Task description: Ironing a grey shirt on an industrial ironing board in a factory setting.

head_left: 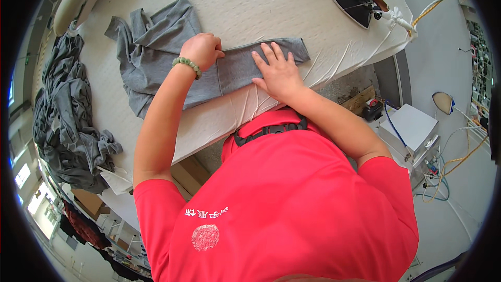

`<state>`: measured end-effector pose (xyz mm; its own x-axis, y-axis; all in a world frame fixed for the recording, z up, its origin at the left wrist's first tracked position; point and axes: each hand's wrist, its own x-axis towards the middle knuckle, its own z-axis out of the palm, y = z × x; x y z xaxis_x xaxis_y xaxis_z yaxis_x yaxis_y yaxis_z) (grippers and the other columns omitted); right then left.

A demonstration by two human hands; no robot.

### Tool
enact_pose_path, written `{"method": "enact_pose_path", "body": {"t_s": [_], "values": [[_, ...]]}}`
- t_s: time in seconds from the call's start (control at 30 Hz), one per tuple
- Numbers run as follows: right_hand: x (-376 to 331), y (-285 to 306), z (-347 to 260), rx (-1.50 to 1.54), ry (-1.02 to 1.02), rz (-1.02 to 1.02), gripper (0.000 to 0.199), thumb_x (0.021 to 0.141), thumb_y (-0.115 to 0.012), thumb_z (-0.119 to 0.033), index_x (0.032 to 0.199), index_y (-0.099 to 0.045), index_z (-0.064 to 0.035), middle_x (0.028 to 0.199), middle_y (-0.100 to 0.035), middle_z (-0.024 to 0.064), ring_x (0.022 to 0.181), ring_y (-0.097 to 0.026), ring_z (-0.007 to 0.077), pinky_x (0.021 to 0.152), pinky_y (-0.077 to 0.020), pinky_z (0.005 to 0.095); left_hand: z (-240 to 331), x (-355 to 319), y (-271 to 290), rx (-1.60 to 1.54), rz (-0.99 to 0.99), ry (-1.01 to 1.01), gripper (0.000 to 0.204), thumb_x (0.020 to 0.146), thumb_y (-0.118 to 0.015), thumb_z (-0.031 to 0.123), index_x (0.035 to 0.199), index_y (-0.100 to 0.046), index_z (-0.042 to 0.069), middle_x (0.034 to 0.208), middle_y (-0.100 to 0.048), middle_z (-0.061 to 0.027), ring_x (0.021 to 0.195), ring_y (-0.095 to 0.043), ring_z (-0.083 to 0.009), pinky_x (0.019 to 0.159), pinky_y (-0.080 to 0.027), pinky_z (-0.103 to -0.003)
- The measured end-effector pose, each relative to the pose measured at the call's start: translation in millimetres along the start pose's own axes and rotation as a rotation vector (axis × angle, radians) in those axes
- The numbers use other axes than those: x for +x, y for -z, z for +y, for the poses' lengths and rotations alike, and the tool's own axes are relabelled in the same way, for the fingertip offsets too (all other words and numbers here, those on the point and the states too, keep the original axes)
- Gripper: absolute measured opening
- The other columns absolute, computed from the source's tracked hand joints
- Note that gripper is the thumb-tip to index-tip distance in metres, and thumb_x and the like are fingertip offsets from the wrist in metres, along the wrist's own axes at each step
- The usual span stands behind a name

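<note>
One grey garment (172,57) lies partly folded at the upper centre of the frame on the white padded table (261,0), its left part rumpled, its right part a smooth strip. The left hand (201,49), curled, pinches a fold; the right hand (276,73) presses flat, fingers spread. One iron (352,2) rests upper right; one grey clothes heap (65,120) sits at left.

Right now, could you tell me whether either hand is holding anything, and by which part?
The left hand grips a fold of the grey garment; the right hand lies flat on its sleeve end.
</note>
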<state>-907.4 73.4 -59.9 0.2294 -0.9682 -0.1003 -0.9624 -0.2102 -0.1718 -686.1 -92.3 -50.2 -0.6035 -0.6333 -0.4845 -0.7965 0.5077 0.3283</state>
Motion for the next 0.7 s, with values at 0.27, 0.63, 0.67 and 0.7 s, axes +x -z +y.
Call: {"method": "enact_pose_path", "body": {"t_s": [0.27, 0.63, 0.67, 0.7], "values": [[-2, 10, 35, 0.290, 0.064, 0.189, 0.054, 0.092, -0.077, -0.031, 0.139, -0.064, -0.0080, 0.140, -0.064, 0.0132, 0.130, -0.061, 0.0317, 0.102, -0.0533, 0.0445, 36, -30, -57, 0.191, 0.459, -0.105, 0.022, 0.093, -0.070, 0.019, 0.111, -0.072, 0.006, 0.117, -0.070, -0.0085, 0.113, -0.066, -0.0279, 0.093, -0.053, -0.041], [-6, 11, 126, 0.783, -0.329, -0.030, 0.040, 0.092, -0.080, -0.024, 0.122, -0.073, 0.0025, 0.098, -0.077, 0.0128, 0.083, -0.071, 0.0184, 0.078, -0.0565, 0.0352, 81, -15, -102, 0.054, 0.756, -0.234, 0.047, 0.091, -0.069, 0.020, 0.135, -0.066, 0.003, 0.142, -0.061, -0.0084, 0.130, -0.058, -0.0237, 0.108, -0.044, -0.044], [-6, 7, 132, 0.779, -0.324, -0.037, 0.040, 0.092, -0.080, -0.024, 0.122, -0.073, 0.0025, 0.098, -0.077, 0.0128, 0.083, -0.071, 0.0184, 0.078, -0.0565, 0.0352, 87, -10, -104, 0.049, 0.758, -0.226, 0.047, 0.091, -0.069, 0.020, 0.135, -0.066, 0.003, 0.142, -0.061, -0.0084, 0.130, -0.058, -0.0237, 0.108, -0.044, -0.044], [-5, 4, 139, 0.815, -0.329, -0.065, 0.042, 0.093, -0.080, -0.023, 0.125, -0.072, 0.0027, 0.097, -0.077, 0.0122, 0.082, -0.070, 0.0160, 0.077, -0.0559, 0.0337, 94, -4, -105, 0.033, 0.764, -0.242, 0.048, 0.091, -0.070, 0.020, 0.136, -0.066, 0.003, 0.143, -0.061, -0.0083, 0.130, -0.058, -0.0240, 0.109, -0.043, -0.044]]}}
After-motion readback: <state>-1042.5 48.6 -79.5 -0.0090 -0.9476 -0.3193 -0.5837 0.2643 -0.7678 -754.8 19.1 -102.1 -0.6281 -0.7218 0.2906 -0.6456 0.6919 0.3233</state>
